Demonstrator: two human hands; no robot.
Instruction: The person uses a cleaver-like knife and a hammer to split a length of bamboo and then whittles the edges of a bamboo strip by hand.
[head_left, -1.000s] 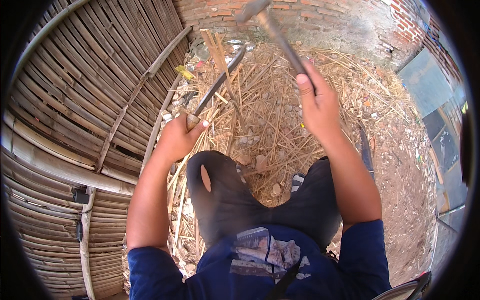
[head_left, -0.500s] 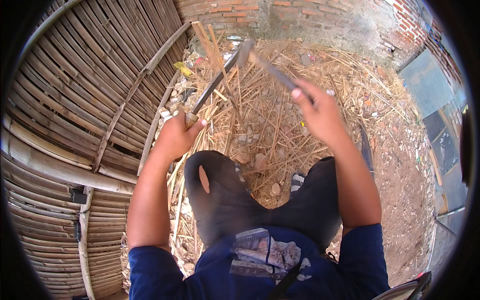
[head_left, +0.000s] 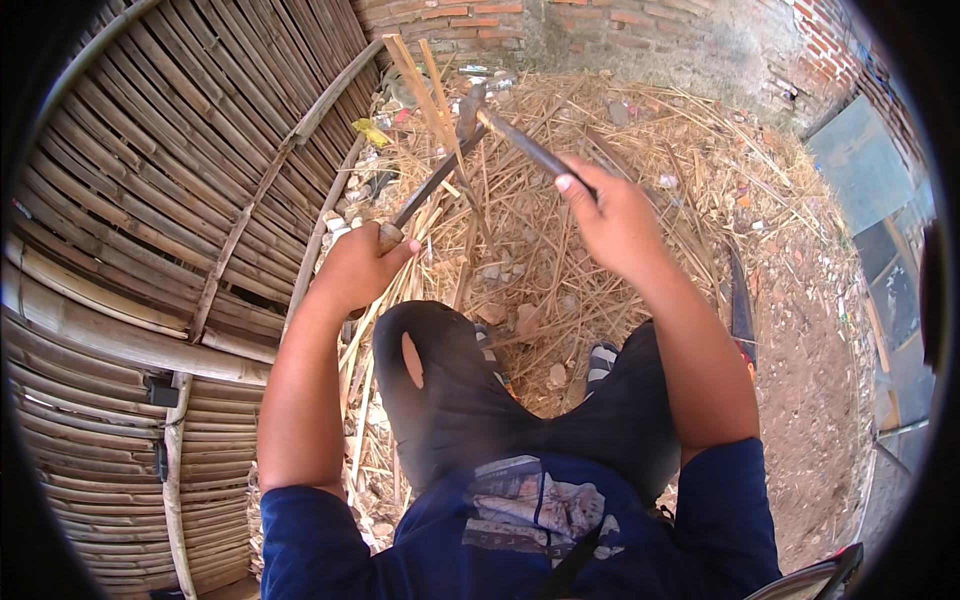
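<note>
My left hand (head_left: 362, 265) is closed round the wooden handle of a machete (head_left: 425, 190). Its dark blade slants away up and to the right, crossing an upright piece of wood (head_left: 418, 85) whose top is split into two strips. In my right hand (head_left: 612, 220) is a hammer (head_left: 528, 147), gripped by its dark handle. The hammer's head is at the far end of the blade, beside the split wood; whether they touch I cannot tell. The wood's lower end stands among loose strips between my left knee and the wall.
Split strips and straw (head_left: 590, 240) litter the ground, with stones and scraps among them. A bamboo wall (head_left: 200, 200) rises close on my left; a brick wall (head_left: 640, 40) stands ahead. A long dark object (head_left: 740, 300) lies by my right knee, and grey panels (head_left: 865, 165) lean farther right.
The hammer has come down and left, its head now at the blade's far end. The machete blade sits slightly lower along the wood. Both hands keep their hold.
</note>
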